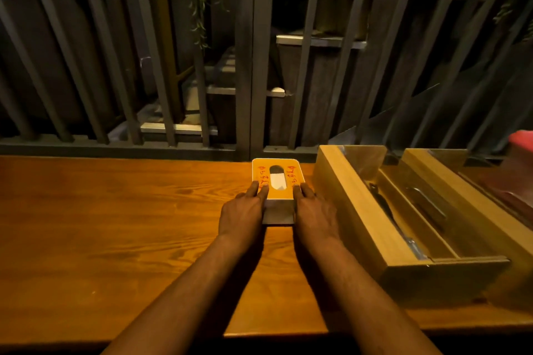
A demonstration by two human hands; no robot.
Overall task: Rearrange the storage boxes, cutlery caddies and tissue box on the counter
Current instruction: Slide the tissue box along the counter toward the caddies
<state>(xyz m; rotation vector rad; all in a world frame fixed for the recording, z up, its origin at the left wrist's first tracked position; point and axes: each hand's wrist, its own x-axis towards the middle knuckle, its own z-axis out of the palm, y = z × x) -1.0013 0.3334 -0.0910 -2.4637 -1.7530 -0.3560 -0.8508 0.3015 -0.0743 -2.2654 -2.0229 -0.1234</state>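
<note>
Bracing the tissue box (277, 181) between both palms, you are in the positioning step, as I judge it. In the head view, the box sits at the centre of the frame on the wooden counter (115, 210), close to the railing (248, 66). Your left hand (243, 210) presses its left side and your right hand (313, 210) its right side; fingers lie together, tips curled onto the lid. The box's long axis runs from you toward the railing, the dispensing slot along that line. A wooden cutlery caddy (360, 210) lies just right of it, angled toward lower right. Next, you need even pressure from both sides to slide or lift it without twisting.
</note>
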